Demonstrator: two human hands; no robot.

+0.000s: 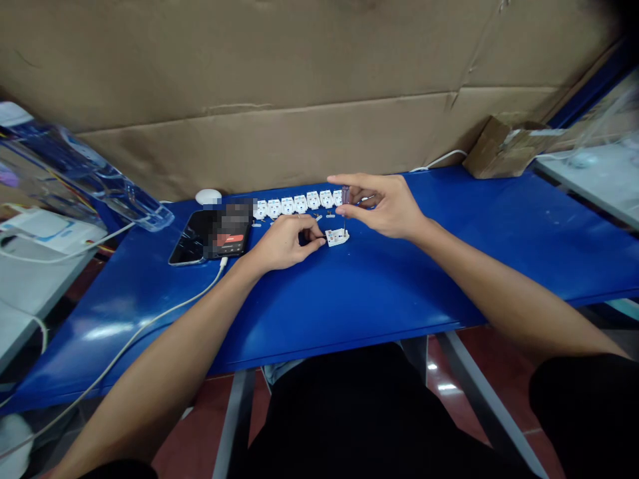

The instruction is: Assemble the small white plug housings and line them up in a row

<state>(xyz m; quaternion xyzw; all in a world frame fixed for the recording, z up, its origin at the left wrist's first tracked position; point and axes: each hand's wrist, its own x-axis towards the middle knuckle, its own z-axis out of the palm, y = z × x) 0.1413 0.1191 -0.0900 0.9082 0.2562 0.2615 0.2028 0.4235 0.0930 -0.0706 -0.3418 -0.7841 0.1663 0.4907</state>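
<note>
A small white socket part (337, 237) lies on the blue table (379, 286). My left hand (285, 243) rests on the table beside it, fingers curled, pinching the part's left edge. My right hand (382, 203) hovers above and holds a small screwdriver (345, 207) upright between thumb and fingers. The screwdriver's tip points down onto the part. A row of several similar white socket parts (299, 203) lines up just behind, with small dark screws in front of them.
A phone (212, 236) lies left of my left hand, with a white cable (150, 322) running toward the table's near left edge. A white round object (208, 196), clear plastic packaging (100, 179) and a cardboard box (504, 146) sit along the back. Cardboard sheets form the rear wall.
</note>
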